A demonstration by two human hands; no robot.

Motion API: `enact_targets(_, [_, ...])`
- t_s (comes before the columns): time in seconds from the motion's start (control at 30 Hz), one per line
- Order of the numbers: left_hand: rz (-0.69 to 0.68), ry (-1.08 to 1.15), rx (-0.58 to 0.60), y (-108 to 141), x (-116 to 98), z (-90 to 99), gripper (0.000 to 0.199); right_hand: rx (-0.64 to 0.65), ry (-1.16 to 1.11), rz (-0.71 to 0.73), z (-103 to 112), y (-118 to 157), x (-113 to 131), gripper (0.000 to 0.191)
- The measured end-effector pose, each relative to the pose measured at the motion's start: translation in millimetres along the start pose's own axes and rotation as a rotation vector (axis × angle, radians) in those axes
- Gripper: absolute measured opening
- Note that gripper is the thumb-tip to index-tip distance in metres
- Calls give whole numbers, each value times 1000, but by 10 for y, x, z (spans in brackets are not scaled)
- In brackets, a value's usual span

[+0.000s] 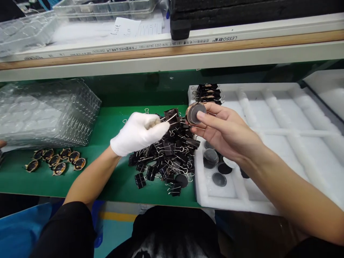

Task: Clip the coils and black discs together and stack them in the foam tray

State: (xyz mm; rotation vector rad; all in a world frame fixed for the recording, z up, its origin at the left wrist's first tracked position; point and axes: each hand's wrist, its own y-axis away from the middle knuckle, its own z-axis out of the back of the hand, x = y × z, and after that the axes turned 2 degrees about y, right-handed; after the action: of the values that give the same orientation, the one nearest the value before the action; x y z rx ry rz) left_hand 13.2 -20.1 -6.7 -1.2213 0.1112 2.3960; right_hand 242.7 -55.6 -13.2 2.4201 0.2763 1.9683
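- Several discs (219, 179) lie loose in the near end of the white tray (228, 201), below the right forearm; I'd count them as work left.
- Eight or so rings (59, 168) sit unclipped on the green bench (115, 186), off to the left; finished or waiting, I cannot tell.
- Plenty of clips (169, 148) remain, heaped between the forearms.
- The left hand (141, 132), white-gloved, wrist level, reaches over that heap, pinching one clip (172, 115) between thumb and fingers. I cannot make out whether its mouth is spread.
- The right hand (223, 125), bare, comes in across the tray and grips a round part (197, 113), thumb on the dark face, fingers behind. Part and clip are near each other, apart; this one looks unclamped.
- Farthest, a short row of clamped parts (208, 94) fills the tray's corner: apparently the done ones, with most compartments unfilled.
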Motion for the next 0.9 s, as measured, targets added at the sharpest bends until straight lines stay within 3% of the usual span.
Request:
enact_targets(0.07, [2,63,-1,13,-25,-15,40,-65,-111,-46,-30,-24,-51,24])
enact_targets(0.17, [-18,83,12,37,-60,-73,40,-59,-159,-59,-51,-41,-121,23])
enact_targets(0.7, [44,54,36,56,-54,-200,45,-71,-50,-8,-36,-74,-231,41])
enact_targets(0.77, [51,17,88,35,-45,-156,42,-68,-48,-22,-26,-81,-226,39])
enact_targets(0.9, [-6,-112,314,-28,9,47,42,-53,-60,55,24,-109,-160,26])
